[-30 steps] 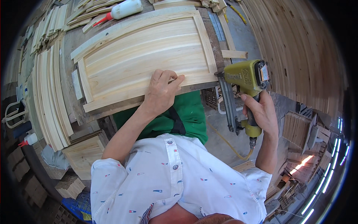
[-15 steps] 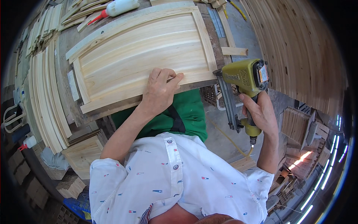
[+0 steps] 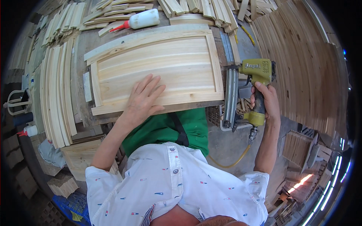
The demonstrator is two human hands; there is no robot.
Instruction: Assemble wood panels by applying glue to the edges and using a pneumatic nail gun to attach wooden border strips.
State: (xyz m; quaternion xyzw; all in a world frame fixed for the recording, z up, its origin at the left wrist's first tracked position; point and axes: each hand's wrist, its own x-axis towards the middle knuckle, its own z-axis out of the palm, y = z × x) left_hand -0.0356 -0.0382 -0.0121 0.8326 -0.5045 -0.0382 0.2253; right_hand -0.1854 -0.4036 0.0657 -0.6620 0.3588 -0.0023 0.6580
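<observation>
A pale wooden panel with strips framing its edges lies on the workbench before me. My left hand rests over the panel's near edge, fingers spread and nothing gripped. In my right hand is a yellow-green pneumatic nail gun, held by its black handle. The gun's nose is just off the panel's right end, and its long grey magazine points back toward me. From the fitting at its base runs a yellow air hose.
A white glue bottle with a red nozzle lies beyond the panel among loose wood strips. Long strips are stacked at the left. Brown boards stand in a large stack on the right. A second glue bottle sits far left.
My left hand has slid left along the near edge and its bent fingers have spread. The nail gun has moved slightly away from the panel's right end and turned.
</observation>
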